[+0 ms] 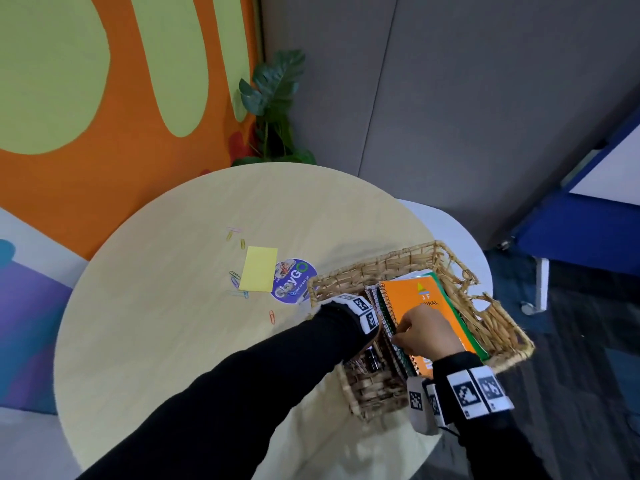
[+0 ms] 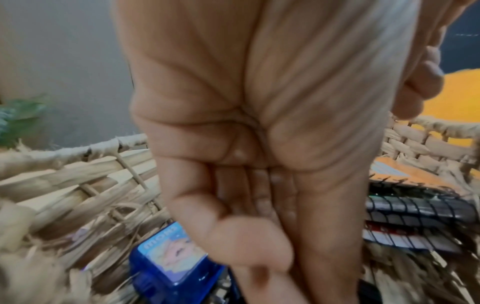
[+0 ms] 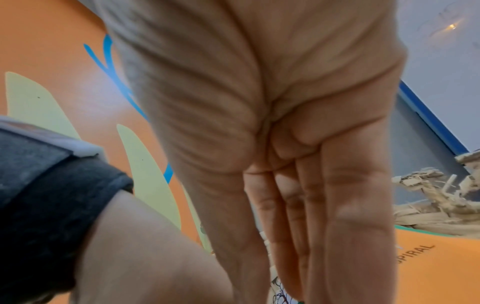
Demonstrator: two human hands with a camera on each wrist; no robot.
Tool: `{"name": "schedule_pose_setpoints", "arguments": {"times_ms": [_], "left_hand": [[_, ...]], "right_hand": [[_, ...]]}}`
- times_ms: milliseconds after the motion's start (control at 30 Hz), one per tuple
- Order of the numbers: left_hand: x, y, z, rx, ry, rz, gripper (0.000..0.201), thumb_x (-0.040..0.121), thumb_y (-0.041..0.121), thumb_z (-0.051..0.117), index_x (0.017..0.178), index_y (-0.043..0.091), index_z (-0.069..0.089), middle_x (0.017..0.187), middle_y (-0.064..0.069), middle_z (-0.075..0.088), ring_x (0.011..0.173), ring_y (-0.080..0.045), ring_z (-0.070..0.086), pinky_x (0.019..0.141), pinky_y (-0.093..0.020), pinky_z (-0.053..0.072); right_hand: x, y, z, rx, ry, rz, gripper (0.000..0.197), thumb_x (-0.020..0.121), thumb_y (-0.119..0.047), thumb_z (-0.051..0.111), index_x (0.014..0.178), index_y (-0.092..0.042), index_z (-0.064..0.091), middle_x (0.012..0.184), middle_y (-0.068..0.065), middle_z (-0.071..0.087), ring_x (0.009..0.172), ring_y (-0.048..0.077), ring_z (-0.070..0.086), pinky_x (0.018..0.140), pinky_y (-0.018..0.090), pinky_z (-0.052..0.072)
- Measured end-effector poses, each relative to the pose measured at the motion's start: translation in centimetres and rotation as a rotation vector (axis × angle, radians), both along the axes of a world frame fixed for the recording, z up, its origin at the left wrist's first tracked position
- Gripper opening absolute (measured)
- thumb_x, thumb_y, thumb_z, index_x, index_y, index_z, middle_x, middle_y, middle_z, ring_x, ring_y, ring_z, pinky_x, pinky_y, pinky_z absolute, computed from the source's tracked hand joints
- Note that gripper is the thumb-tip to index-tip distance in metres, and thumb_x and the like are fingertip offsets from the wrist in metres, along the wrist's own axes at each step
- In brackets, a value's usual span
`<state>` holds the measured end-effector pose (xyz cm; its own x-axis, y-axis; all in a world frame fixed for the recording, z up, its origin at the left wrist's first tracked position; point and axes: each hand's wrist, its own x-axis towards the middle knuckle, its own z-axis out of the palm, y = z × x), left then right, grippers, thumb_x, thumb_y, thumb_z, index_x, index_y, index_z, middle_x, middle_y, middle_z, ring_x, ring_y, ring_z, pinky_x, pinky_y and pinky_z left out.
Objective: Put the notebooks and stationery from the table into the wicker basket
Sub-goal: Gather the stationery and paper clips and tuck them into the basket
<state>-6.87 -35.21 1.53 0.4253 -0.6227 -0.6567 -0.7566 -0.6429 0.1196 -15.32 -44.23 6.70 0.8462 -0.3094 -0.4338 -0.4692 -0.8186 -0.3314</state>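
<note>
A wicker basket (image 1: 398, 258) stands on the right side of the round table (image 1: 166, 306). Inside it lies a stack of spiral notebooks, an orange one (image 1: 427, 301) on top. My right hand (image 1: 426, 334) rests on the spiral edge of that stack, its fingers (image 3: 355, 205) straight and pointing down onto the orange notebook (image 3: 431, 267). My left hand (image 2: 246, 205) reaches down into the basket's left part (image 2: 64, 164) with straight fingers, beside a blue item (image 2: 171, 261) and the notebook spirals (image 2: 415, 209). On the table lie a yellow sticky-note pad (image 1: 259, 274) and several paper clips (image 1: 235, 279).
A round purple sticker (image 1: 294, 282) lies next to the pad. A plant (image 1: 277, 109) stands behind the table by the orange wall. A white round surface (image 1: 460, 230) sits behind the basket, and blue furniture (image 1: 588, 233) stands at the right.
</note>
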Motion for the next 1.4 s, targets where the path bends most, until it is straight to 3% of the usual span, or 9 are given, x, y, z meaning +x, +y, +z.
{"name": "schedule_pose_setpoints", "arguments": {"times_ms": [300, 467, 600, 700, 800, 900, 1233, 1333, 1400], "left_hand": [[1.4, 1.9, 3.1, -0.144, 0.022, 0.12, 0.035, 0.082, 0.019, 0.065, 0.052, 0.008, 0.05, 0.051, -0.003, 0.044, 0.047, -0.019, 0.04, 0.045, -0.022, 0.035], [5.7, 10.7, 6.4, -0.656, -0.01, 0.557, 0.021, 0.084, 0.021, 0.06, 0.096, 0.008, 0.073, 0.095, -0.01, 0.073, 0.09, -0.023, 0.064, 0.071, -0.021, 0.039], [8.7, 18.5, 3.8, -0.687, -0.127, 0.821, 0.018, 0.083, 0.016, 0.061, 0.092, 0.006, 0.072, 0.099, -0.011, 0.074, 0.096, -0.025, 0.066, 0.078, -0.021, 0.044], [10.3, 23.3, 0.5, -0.644, -0.142, 0.974, 0.014, 0.081, 0.014, 0.061, 0.087, 0.006, 0.072, 0.097, -0.011, 0.074, 0.095, -0.028, 0.067, 0.087, -0.032, 0.052], [10.7, 25.9, -2.5, -0.66, -0.167, 1.061, 0.014, 0.082, 0.011, 0.06, 0.09, 0.007, 0.071, 0.101, -0.009, 0.074, 0.096, -0.027, 0.067, 0.087, -0.029, 0.049], [11.2, 27.3, -4.9, -0.668, -0.172, 1.096, 0.017, 0.084, 0.012, 0.061, 0.098, 0.007, 0.071, 0.104, -0.01, 0.073, 0.096, -0.026, 0.066, 0.087, -0.027, 0.047], [13.1, 26.8, -7.6, -0.585, -0.073, 0.922, 0.021, 0.081, 0.015, 0.066, 0.101, 0.009, 0.069, 0.109, -0.013, 0.063, 0.102, -0.027, 0.061, 0.085, -0.025, 0.043], [13.7, 26.2, -7.2, -0.518, -0.085, 0.852, 0.021, 0.078, 0.018, 0.069, 0.098, 0.01, 0.07, 0.107, -0.011, 0.062, 0.103, -0.027, 0.06, 0.086, -0.03, 0.045], [14.1, 25.8, -7.1, -0.461, -0.082, 0.839, 0.02, 0.08, 0.02, 0.07, 0.095, 0.007, 0.07, 0.103, -0.01, 0.061, 0.102, -0.028, 0.061, 0.085, -0.03, 0.046]], "right_hand": [[0.4, 0.9, 1.9, 0.003, -0.104, 0.046, 0.016, 0.081, -0.02, 0.067, 0.069, -0.009, 0.069, 0.066, 0.007, 0.068, 0.068, 0.025, 0.066, 0.061, 0.031, 0.05], [3.6, 6.2, 4.6, 0.234, -0.313, 0.126, 0.018, 0.083, -0.019, 0.065, 0.065, -0.016, 0.065, 0.062, 0.003, 0.07, 0.056, 0.012, 0.068, 0.056, 0.026, 0.049], [7.0, 12.2, 2.9, 0.288, -0.342, 0.173, 0.012, 0.081, -0.012, 0.059, 0.071, -0.01, 0.066, 0.072, 0.012, 0.074, 0.071, 0.027, 0.07, 0.068, 0.036, 0.054], [9.6, 16.6, -1.2, 0.235, -0.183, 0.2, 0.015, 0.084, -0.011, 0.052, 0.072, -0.015, 0.061, 0.084, 0.018, 0.074, 0.083, 0.031, 0.07, 0.076, 0.034, 0.056], [11.5, 19.3, -5.0, 0.117, 0.011, 0.208, 0.021, 0.088, -0.016, 0.055, 0.098, -0.001, 0.065, 0.109, 0.021, 0.068, 0.105, 0.033, 0.064, 0.087, 0.035, 0.051], [12.5, 20.5, -7.1, 0.021, 0.12, 0.171, 0.026, 0.092, -0.014, 0.054, 0.112, 0.001, 0.058, 0.121, 0.019, 0.061, 0.114, 0.034, 0.059, 0.09, 0.037, 0.049], [13.5, 21.6, -9.7, -0.075, 0.139, 0.09, 0.023, 0.088, 0.002, 0.044, 0.107, 0.002, 0.057, 0.116, 0.02, 0.06, 0.11, 0.038, 0.059, 0.09, 0.04, 0.05], [13.3, 21.4, -9.6, -0.068, 0.134, 0.118, 0.014, 0.088, 0.003, 0.041, 0.082, 0.0, 0.054, 0.113, 0.021, 0.062, 0.108, 0.038, 0.06, 0.087, 0.039, 0.05], [12.9, 21.0, -9.7, -0.057, 0.133, 0.135, 0.031, 0.087, 0.001, 0.044, 0.06, -0.009, 0.034, 0.101, 0.02, 0.063, 0.105, 0.036, 0.061, 0.081, 0.037, 0.05]]}}
